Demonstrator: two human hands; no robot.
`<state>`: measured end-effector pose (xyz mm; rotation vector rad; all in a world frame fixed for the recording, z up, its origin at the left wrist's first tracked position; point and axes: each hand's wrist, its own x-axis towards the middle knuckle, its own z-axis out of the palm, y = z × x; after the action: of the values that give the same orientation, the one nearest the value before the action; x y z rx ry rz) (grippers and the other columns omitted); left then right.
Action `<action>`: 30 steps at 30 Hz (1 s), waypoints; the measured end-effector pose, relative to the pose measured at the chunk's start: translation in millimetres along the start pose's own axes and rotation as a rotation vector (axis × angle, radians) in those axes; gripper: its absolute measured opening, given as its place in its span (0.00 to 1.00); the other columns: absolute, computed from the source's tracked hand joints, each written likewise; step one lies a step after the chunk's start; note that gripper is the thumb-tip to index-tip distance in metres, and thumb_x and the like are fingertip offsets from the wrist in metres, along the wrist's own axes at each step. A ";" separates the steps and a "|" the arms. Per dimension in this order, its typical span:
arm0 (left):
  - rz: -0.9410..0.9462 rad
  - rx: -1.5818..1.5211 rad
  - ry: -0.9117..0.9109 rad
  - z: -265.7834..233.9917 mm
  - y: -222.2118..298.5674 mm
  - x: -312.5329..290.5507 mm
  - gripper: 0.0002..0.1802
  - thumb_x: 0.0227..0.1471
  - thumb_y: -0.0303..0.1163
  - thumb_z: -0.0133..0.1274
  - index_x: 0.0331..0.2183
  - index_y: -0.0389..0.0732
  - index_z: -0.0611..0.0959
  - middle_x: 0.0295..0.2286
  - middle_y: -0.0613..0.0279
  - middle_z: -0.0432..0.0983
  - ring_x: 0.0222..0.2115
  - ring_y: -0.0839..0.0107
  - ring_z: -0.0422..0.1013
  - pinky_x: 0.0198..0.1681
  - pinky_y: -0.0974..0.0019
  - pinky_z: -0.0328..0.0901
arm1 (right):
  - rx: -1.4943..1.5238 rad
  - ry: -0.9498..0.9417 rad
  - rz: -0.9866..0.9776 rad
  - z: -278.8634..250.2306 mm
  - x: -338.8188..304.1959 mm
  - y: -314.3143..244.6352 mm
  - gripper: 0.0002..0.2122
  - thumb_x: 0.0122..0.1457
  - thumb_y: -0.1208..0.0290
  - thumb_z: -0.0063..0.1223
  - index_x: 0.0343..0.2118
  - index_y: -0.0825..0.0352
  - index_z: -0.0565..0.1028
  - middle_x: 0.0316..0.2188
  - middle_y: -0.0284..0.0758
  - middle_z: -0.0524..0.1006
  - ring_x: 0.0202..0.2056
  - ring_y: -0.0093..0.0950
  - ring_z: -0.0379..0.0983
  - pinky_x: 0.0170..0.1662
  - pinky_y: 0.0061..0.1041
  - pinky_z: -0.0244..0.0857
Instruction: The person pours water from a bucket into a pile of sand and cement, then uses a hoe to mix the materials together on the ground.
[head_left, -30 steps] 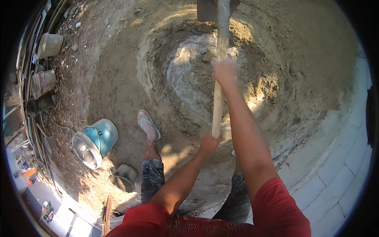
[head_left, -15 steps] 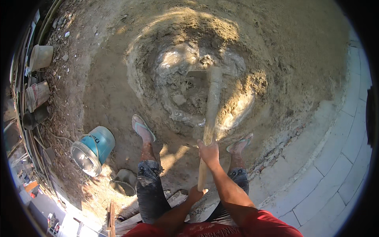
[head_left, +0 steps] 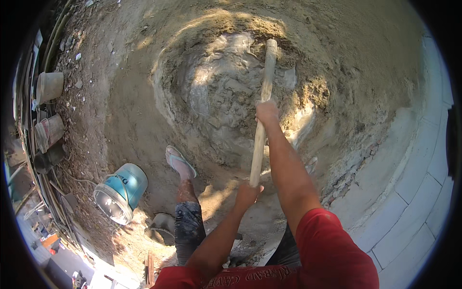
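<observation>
My right hand is wrapped round the middle of the wooden handle of a hoe. Lower down, close to my body, my left hand grips the handle's near end. The hoe reaches away from me over a ring of sandy material, its far end resting at the far right part of the wet grey mix inside. Its blade is hidden, apparently sunk in the mix. Lumps and shiny wet patches cover the mix, and a raised sandy rim surrounds it.
A blue bucket lies tipped at my left, with a dark bucket nearer my leg. More pails stand along the far left edge beside boards. My sandalled left foot is just outside the ring. Pale blocks curve along the right.
Both hands and the hoe have moved away from me, farther across the ring. The blade, visible before above the mix, is now out of sight.
</observation>
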<state>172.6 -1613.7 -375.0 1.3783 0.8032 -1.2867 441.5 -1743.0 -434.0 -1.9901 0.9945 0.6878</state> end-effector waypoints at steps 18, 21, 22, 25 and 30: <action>0.492 0.553 0.243 -21.3 19.3 -8.4 0.22 0.47 0.42 0.64 0.38 0.35 0.83 0.30 0.42 0.81 0.36 0.43 0.77 0.37 0.50 0.71 | 0.614 0.373 -0.193 -106.3 -136.6 -11.0 0.17 0.63 0.66 0.58 0.43 0.75 0.67 0.21 0.34 0.73 0.16 0.23 0.70 0.20 0.24 0.65; 0.317 0.593 0.072 -40.2 68.4 -12.9 0.24 0.45 0.43 0.63 0.39 0.34 0.83 0.32 0.41 0.81 0.36 0.45 0.78 0.40 0.50 0.71 | 0.423 0.344 -0.121 -106.9 -57.8 -32.6 0.18 0.62 0.64 0.57 0.43 0.76 0.67 0.21 0.39 0.75 0.16 0.29 0.72 0.21 0.31 0.69; 0.254 0.614 0.003 -48.7 71.4 -15.5 0.25 0.45 0.43 0.62 0.40 0.35 0.83 0.34 0.42 0.81 0.37 0.45 0.78 0.41 0.50 0.70 | 0.363 0.305 -0.049 -87.4 -33.9 -12.0 0.18 0.61 0.64 0.56 0.42 0.77 0.68 0.22 0.41 0.76 0.17 0.32 0.73 0.22 0.33 0.70; 0.151 0.667 -0.025 -56.4 46.7 -41.7 0.24 0.44 0.41 0.61 0.38 0.31 0.83 0.32 0.40 0.81 0.35 0.46 0.79 0.39 0.52 0.70 | 0.434 0.177 0.201 -48.1 7.7 68.4 0.21 0.59 0.65 0.53 0.43 0.85 0.68 0.27 0.50 0.79 0.20 0.38 0.79 0.26 0.35 0.75; 0.116 0.454 0.018 -74.0 -47.4 -123.3 0.25 0.42 0.44 0.62 0.35 0.31 0.83 0.29 0.38 0.80 0.33 0.45 0.78 0.37 0.52 0.70 | -0.058 0.092 0.126 14.2 -92.2 71.8 0.26 0.60 0.55 0.54 0.45 0.80 0.73 0.35 0.54 0.81 0.39 0.48 0.80 0.47 0.41 0.72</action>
<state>123.2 -1510.6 -275.8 1.7673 0.4458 -1.4200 330.0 -1721.4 -403.0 -2.0381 1.1755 0.7054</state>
